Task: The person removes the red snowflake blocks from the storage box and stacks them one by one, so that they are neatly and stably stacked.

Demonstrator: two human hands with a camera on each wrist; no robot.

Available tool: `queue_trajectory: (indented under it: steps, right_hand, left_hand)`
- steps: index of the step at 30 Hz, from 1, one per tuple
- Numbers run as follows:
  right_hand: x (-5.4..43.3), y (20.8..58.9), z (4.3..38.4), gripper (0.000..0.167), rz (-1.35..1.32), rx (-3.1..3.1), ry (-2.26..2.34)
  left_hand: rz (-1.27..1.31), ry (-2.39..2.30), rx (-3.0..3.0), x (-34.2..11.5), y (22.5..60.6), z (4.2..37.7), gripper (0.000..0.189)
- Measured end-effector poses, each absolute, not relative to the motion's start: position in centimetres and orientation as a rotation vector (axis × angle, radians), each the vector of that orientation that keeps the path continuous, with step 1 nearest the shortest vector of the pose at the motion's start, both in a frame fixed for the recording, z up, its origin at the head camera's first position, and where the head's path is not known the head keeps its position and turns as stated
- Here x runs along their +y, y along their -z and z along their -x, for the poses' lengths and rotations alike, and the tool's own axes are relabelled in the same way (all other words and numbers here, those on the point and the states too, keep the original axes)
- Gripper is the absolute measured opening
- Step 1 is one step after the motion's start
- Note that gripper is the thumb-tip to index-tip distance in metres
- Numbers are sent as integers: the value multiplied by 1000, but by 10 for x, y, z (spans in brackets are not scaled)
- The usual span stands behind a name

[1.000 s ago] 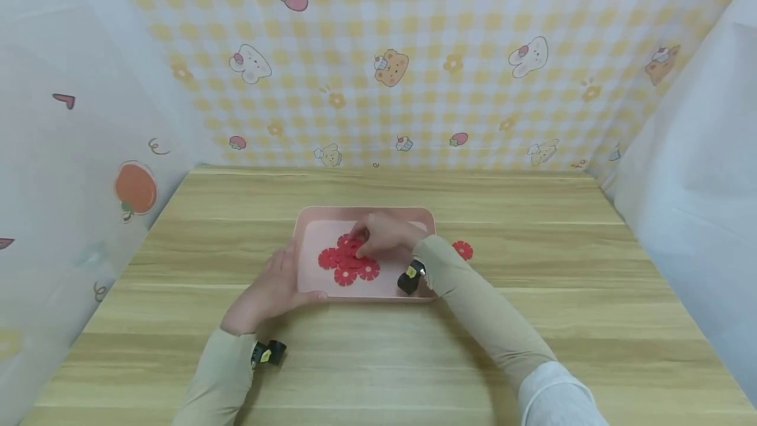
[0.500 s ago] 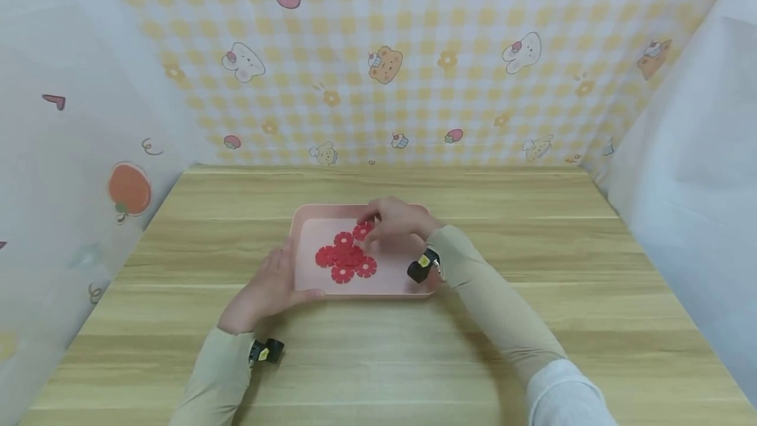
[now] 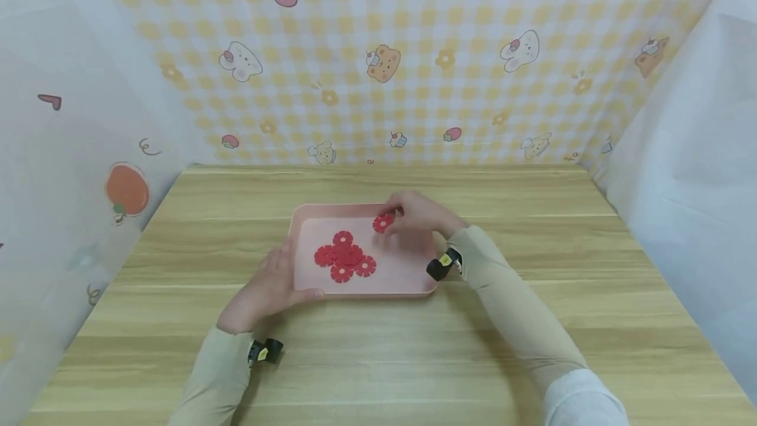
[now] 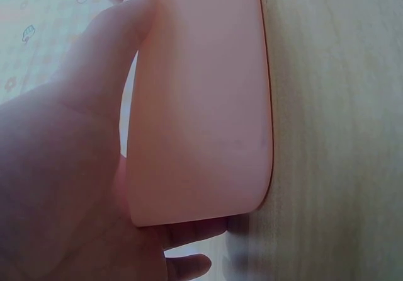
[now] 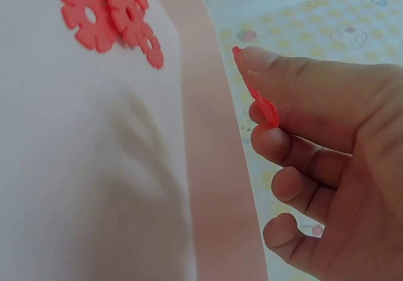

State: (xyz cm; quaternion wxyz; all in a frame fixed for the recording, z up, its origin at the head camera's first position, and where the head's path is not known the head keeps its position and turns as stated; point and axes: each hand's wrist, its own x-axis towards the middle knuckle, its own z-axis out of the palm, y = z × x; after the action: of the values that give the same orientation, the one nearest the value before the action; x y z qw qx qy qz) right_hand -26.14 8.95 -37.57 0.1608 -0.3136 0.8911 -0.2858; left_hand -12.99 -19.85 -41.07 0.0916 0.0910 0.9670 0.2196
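A pink rectangular tray (image 3: 408, 281) lies on the table, with several red notched discs (image 3: 343, 256), like plastic snowflake building pieces, heaped left of its middle. My left hand (image 3: 263, 291) holds the tray's near left corner, thumb along the front rim and fingers by the left wall. In the left wrist view the thumb (image 4: 141, 4) lies at the rim and fingertips show past the tray's end. My right hand (image 3: 416, 212) is raised over the tray's back right part. It pinches one red snowflake disc (image 5: 261, 101) between thumb and forefinger, other fingers curled.
The tray stands on a wood-grain table (image 3: 378, 360). Behind rises a yellow checked cloth (image 3: 331, 31) with cartoon prints, and white sheets hang at both sides. A black wrist camera (image 3: 440, 268) sits close to the tray's right wall.
My right hand has lifted the snowflake disc off the heap and carried it rightward, toward the tray's back right. A disc on the table right of the tray is now hidden. The left hand stays put.
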Motion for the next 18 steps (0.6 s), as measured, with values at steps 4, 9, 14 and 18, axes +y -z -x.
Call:
queue_trajectory:
  steps: [4,9,14,18]
  right_hand:
    - [102,378,260,33,853,2566,856]
    - [119,380,259,39,784,2586,924]
    - [139,382,257,37,758,2612,926]
    - [156,384,255,35,733,2636,900]
  left_hand:
    - [-266,-650,2874,-199,411,131,123]
    - [-267,-650,2876,-200,413,131,122]
    - [-274,-638,2880,-199,413,132,123]
    - [-268,-634,2870,-200,413,132,124]
